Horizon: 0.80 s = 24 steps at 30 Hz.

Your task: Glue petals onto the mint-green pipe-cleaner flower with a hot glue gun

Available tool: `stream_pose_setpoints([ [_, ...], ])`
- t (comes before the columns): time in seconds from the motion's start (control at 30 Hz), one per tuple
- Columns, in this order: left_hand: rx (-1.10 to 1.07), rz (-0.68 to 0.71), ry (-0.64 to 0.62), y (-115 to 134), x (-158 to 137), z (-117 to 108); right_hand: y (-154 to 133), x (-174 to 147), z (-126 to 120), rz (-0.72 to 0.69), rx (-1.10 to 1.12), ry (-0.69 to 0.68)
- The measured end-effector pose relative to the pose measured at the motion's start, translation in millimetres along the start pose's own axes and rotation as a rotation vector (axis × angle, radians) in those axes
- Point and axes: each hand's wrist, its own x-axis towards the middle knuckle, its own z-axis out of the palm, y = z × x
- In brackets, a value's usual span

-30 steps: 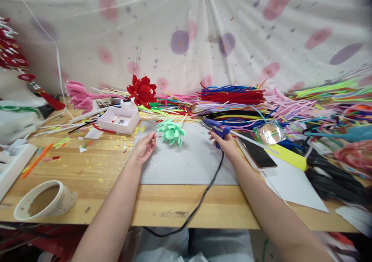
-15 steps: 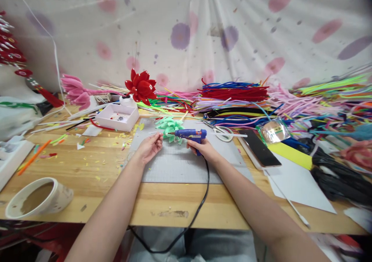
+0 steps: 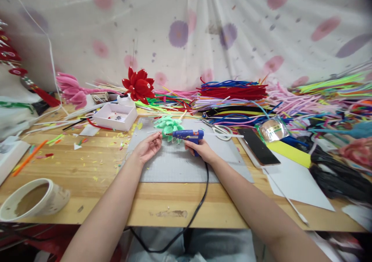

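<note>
My right hand [image 3: 201, 149] grips a blue hot glue gun [image 3: 187, 135] by its handle, the nozzle pointing left. A white glue stick [image 3: 223, 135] sticks out of its rear, and a black cord [image 3: 207, 186] hangs from the handle. My left hand [image 3: 147, 148] is closed in a pinch just left of the nozzle, palm partly up. What its fingertips hold is too small to name. Behind the gun, a mint-green flower [image 3: 168, 124] lies on the grey cutting mat [image 3: 174, 169], partly covered by the gun.
White-handled scissors [image 3: 222, 131] and a phone [image 3: 258, 146] lie to the right. Bundles of coloured pipe cleaners [image 3: 234, 91] line the back. At left are a white box [image 3: 115, 117], a red flower [image 3: 138, 84] and a cup of brown liquid [image 3: 35, 200] near the front edge.
The view has shifted slightly, so most things appear a little further left. Both hands keep nearly the same pose, with the glue gun still in my right hand.
</note>
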Motion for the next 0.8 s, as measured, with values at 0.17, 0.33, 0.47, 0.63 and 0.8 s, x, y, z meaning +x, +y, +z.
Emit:
stream_pose_setpoints([
  [0.17, 0.033, 0.009, 0.006, -1.1, 0.9, 1.3, -0.5, 0.4, -0.3, -0.005, -0.014, 0.001],
  [0.33, 0.064, 0.013, -0.017, -2.9, 2.4, -1.0, -0.4, 1.9, -0.1, -0.018, -0.026, 0.024],
  [0.47, 0.061, 0.027, 0.002, -3.4, 4.1, -2.0, -0.2, 2.9, 0.2, -0.023, -0.020, 0.041],
  [0.63, 0.034, 0.030, -0.006, -3.1, 4.9, -1.8, 1.6, 3.1, 0.6, -0.022, -0.014, 0.037],
  [0.8, 0.083, 0.046, -0.026, -3.4, 4.8, -1.5, 0.2, 5.6, 2.6, -0.039, 0.002, 0.049],
])
